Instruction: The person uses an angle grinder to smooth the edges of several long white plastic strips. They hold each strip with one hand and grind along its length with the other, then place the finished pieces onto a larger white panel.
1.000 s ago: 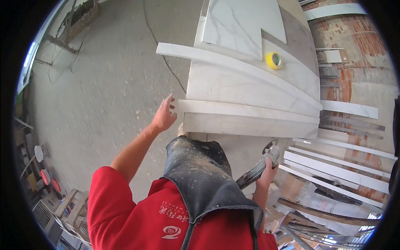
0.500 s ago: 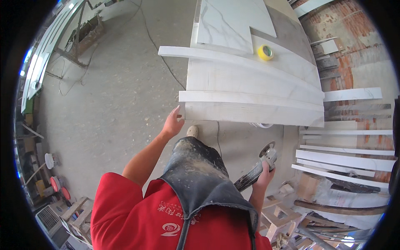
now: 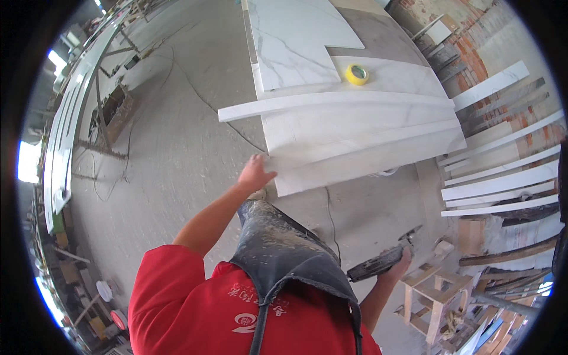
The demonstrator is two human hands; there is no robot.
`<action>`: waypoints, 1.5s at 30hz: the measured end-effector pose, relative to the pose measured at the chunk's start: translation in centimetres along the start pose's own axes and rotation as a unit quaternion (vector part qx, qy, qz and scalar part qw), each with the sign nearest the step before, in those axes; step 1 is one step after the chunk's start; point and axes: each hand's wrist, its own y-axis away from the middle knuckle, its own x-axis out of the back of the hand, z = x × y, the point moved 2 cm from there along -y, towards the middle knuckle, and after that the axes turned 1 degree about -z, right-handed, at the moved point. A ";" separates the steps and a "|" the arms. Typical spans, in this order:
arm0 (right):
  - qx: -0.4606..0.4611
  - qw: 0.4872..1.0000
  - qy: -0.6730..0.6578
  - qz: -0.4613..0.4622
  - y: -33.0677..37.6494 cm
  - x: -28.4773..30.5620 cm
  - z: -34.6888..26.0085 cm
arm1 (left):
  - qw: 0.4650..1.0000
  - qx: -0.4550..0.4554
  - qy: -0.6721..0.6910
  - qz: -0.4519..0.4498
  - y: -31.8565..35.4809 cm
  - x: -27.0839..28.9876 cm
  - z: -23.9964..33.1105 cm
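Note:
My left hand (image 3: 255, 173) is at the left edge of the white work surface (image 3: 378, 163), by the end of a narrow white strip (image 3: 361, 141). Its thumb stands apart from the fingers, and no held thing shows. Whether the fingertips touch the strip I cannot tell. Low on the right, my right hand (image 3: 397, 267) is wrapped round the body of an angle grinder (image 3: 376, 264), its disc seen nearly edge-on and clear of the surface. Farther up, a second white strip (image 3: 284, 105) lies across the surface, its left end overhanging.
A white marbled slab (image 3: 290, 41) with a notched corner lies at the far end, near a yellow tape roll (image 3: 357, 74). White strips (image 3: 503, 183) line the brick wall at right. A wooden stool (image 3: 438, 296) stands low right; a cable (image 3: 331, 219) crosses the floor.
The view has turned. The nearer strip's left end no longer juts past the surface edge. The grinder, still in my right hand, has swung out to the right and tilted.

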 end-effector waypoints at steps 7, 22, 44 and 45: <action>-0.048 0.988 -0.119 0.087 12.1 -2.7 5.4 | 0.967 -0.092 0.015 -0.238 -4.1 2.3 2.5; 0.002 0.916 -0.331 0.226 47.0 -17.3 25.2 | 0.775 -0.481 -0.040 -0.409 -12.5 11.0 -5.7; 0.083 0.743 -0.478 0.461 50.1 -42.3 39.6 | 0.161 -0.912 -0.275 -0.260 -12.6 4.1 11.1; 0.099 0.738 -0.476 0.467 49.0 -43.1 40.3 | 0.140 -0.917 -0.252 -0.277 -11.4 4.1 11.2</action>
